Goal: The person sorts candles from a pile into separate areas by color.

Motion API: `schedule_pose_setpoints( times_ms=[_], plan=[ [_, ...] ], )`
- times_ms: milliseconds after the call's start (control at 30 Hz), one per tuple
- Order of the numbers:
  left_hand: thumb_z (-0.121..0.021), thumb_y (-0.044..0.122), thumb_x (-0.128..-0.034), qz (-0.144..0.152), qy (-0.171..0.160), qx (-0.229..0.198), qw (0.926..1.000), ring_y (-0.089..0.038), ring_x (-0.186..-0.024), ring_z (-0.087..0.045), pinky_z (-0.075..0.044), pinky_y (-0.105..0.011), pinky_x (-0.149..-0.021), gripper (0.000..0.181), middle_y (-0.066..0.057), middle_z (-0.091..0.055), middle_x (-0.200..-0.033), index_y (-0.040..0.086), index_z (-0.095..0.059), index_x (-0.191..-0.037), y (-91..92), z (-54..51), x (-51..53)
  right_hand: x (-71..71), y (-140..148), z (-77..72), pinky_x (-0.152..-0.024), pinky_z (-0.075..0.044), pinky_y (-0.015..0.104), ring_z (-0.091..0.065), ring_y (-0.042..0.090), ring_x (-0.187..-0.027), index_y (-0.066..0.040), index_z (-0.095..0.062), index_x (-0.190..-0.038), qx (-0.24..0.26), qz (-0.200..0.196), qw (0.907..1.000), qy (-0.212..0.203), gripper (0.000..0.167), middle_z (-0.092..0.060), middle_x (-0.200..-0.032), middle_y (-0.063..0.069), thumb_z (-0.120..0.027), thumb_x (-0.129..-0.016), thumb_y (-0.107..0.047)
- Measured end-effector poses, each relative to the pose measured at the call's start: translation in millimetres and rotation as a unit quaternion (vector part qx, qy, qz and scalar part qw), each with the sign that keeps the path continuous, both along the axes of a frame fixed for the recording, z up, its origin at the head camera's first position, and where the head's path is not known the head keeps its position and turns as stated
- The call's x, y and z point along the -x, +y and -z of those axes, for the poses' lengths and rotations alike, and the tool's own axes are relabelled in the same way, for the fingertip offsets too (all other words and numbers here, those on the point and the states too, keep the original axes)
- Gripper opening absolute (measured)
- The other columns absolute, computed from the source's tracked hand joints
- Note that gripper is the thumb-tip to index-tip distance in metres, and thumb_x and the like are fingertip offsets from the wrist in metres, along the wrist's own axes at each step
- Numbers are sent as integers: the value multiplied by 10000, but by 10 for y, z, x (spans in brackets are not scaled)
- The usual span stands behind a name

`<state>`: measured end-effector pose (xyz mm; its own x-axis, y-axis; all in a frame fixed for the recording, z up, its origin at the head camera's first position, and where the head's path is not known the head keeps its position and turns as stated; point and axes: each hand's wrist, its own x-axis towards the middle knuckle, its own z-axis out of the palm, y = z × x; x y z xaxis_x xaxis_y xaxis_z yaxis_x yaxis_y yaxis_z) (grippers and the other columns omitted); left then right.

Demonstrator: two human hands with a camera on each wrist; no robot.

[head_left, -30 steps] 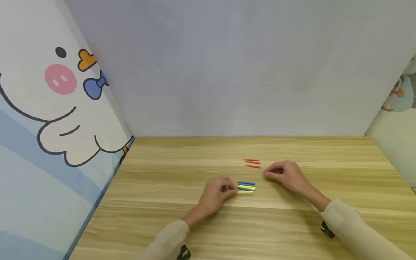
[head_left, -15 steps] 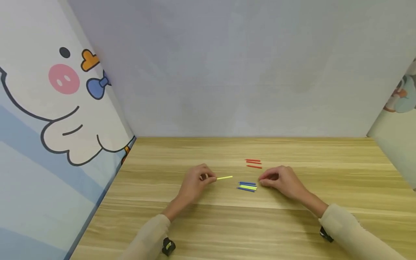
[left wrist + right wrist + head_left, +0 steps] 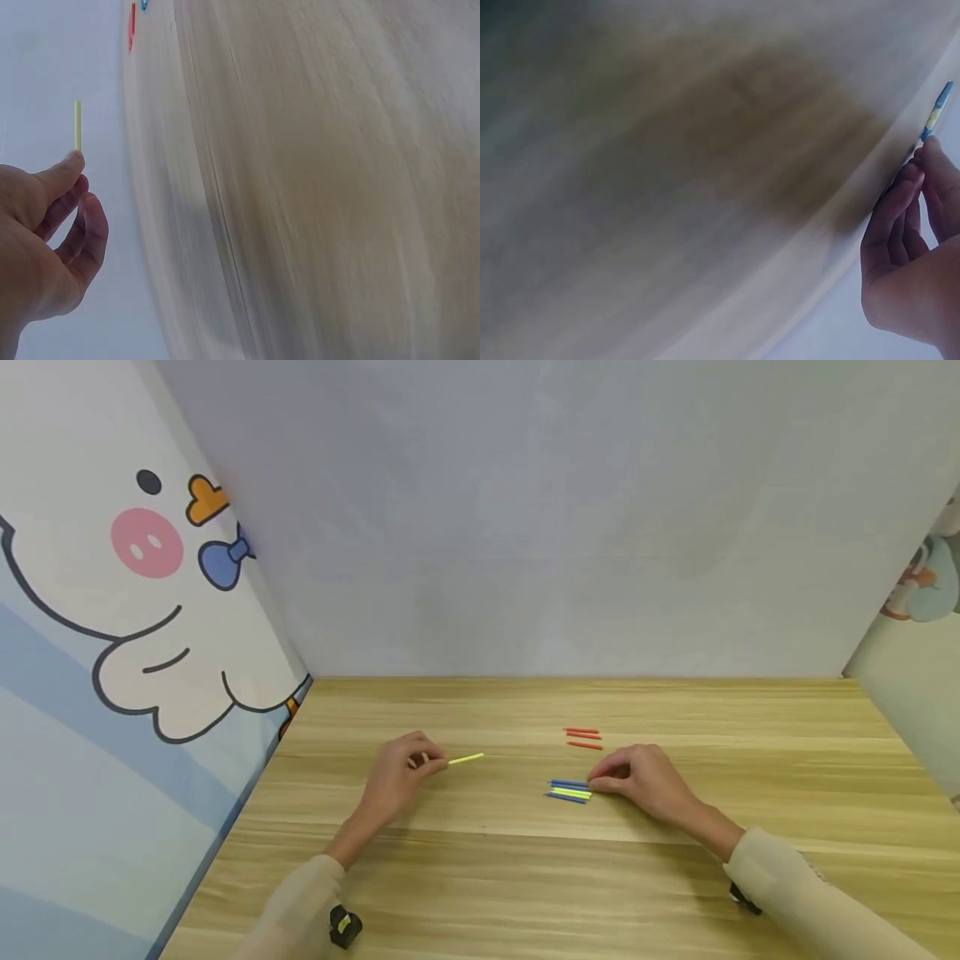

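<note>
My left hand [image 3: 397, 774] pinches one end of a thin yellow stick [image 3: 467, 759], whose free end points right. In the left wrist view this yellow stick [image 3: 77, 126] stands out beyond the thumb and fingertips. My right hand [image 3: 645, 781] reaches the right ends of a small group of sticks. Blue sticks [image 3: 567, 799] lie side by side there with yellow ones between them. Thumb and fingertips come together right at an upper blue stick [image 3: 567, 782]; whether they grip it is hard to tell. In the right wrist view a blue and yellow stick end [image 3: 935, 112] shows just past the fingertips.
Behind the group lie three red sticks [image 3: 584, 736], roughly parallel. All rest on a wood-grain table [image 3: 480, 893]. A pale wall [image 3: 570, 527] rises at the table's back edge, and a panel with a cartoon bird [image 3: 142, 610] stands along the left side.
The left hand has lifted a yellow stick from the near side of the group and carried it left and away. The right hand has moved left and nearer to the blue sticks' ends.
</note>
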<state>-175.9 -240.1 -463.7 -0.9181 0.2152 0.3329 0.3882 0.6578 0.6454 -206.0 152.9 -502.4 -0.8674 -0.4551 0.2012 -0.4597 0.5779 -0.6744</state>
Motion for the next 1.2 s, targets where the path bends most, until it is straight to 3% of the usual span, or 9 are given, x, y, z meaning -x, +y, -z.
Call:
schedule_pose_setpoints(
  times_ms=[233, 500, 800, 1200],
  plan=[
    [-816, 140, -923, -192, 248, 129, 9994, -166, -751, -669, -549, -264, -684, 89, -5, -733, -881, 54, -809, -901, -229, -8, 64, 5, -37, 24, -741, -542, 262, -689, 21, -810, -202, -852, -947, -27, -58, 10000, 4, 56, -779, -903, -137, -860, -895, -223],
    [-818, 132, -919, -306, 146, 217, 9992, -163, -754, -669, -544, -262, -681, 68, -3, -734, -886, 66, -809, -909, -404, -28, 77, 20, -52, 57, -747, -539, 268, -689, 15, -809, -187, -852, -944, -102, 36, 9999, 96, 111, -773, -893, -149, -867, -886, -281],
    [-808, 95, -923, -316, 6, 150, 9994, -168, -749, -653, -538, -267, -683, 48, -8, -728, -878, 59, -798, -893, -580, 72, 26, 14, -42, 37, -737, -535, 269, -680, 7, -793, -188, -843, -917, -147, 14, 9997, 203, 91, -763, -878, -161, -851, -905, -278],
    [-818, 125, -911, -318, -106, 561, 9979, -155, -757, -645, -530, -284, -692, 59, 13, -727, -871, 74, -815, -882, -688, 197, 17, 11, -54, 27, -712, -520, 263, -654, -3, -757, -178, -836, -896, -147, 3, 9993, 349, 80, -755, -863, -152, -858, -899, -255]
  ],
)
